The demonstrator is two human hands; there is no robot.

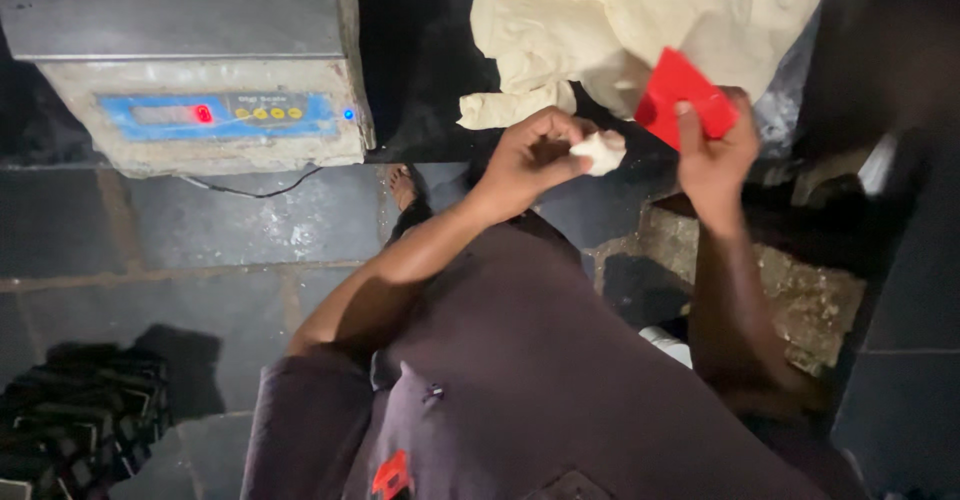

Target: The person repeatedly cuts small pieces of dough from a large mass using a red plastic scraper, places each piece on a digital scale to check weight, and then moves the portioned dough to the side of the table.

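Note:
My left hand (530, 155) is closed around a small lump of pale dough (600, 152), held just below a large mass of dough (650, 20) lying on a dark surface. My right hand (715, 160) grips a red flat plastic scraper (685, 95), raised next to the small lump and overlapping the front edge of the big mass. Both forearms reach up from my dark shirt at the bottom of the view.
A grey metal weighing scale (190, 60) with a blue panel and a red lit display stands at the upper left, a thin cable (250, 192) trailing from it. Dark tiled floor (250, 230) lies below, a foot (403, 188) on it. A black crate (80, 420) sits lower left.

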